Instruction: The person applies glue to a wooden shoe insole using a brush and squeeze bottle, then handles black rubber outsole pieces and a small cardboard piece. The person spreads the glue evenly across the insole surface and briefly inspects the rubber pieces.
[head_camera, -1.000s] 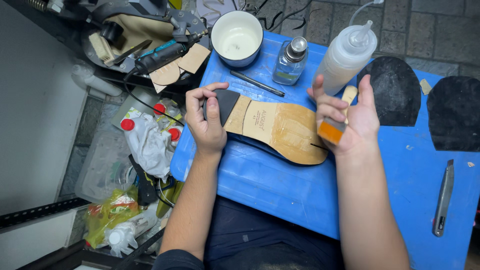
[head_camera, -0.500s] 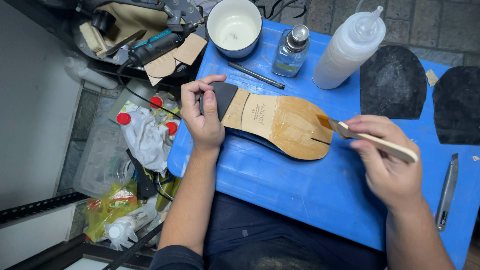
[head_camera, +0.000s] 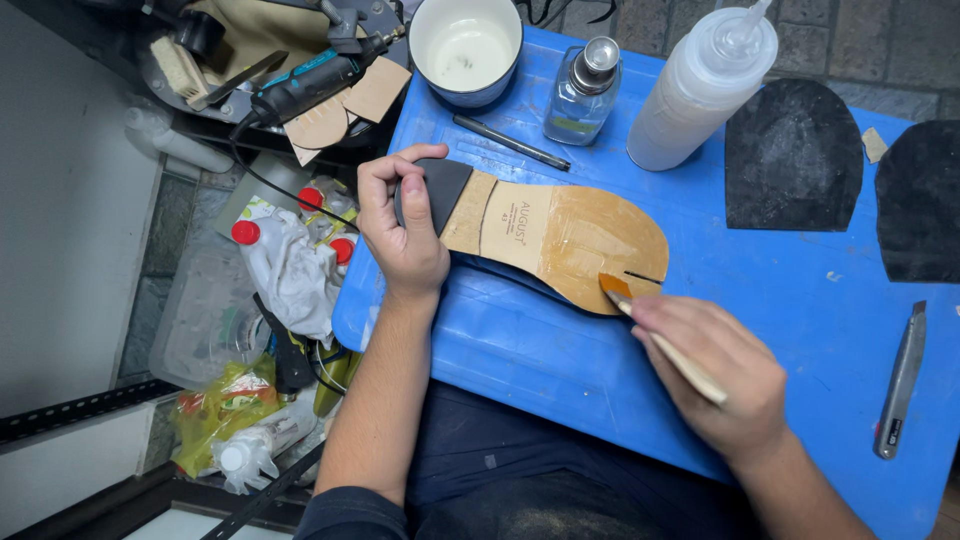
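Left hand (head_camera: 404, 225) grips the dark heel of a tan shoe sole (head_camera: 560, 238) near the blue worktop's (head_camera: 560, 360) left edge. Right hand (head_camera: 715, 375) holds a brush (head_camera: 655, 335), bristles touching the sole's toe; bare worktop lies right.

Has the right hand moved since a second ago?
Yes. The right hand has come down from beside the squeeze bottle to the sole's near edge, now holding a brush against it.

A blue plastic desk (head_camera: 560, 360) carries a white bowl (head_camera: 466, 48), a glass bottle (head_camera: 582, 95), a squeeze bottle (head_camera: 700, 95) and a pen (head_camera: 510, 142). Two black rubber pieces (head_camera: 792, 155) lie at its right, near a metal knife (head_camera: 900, 385). A leather shoe sole (head_camera: 560, 235) rests in the middle.
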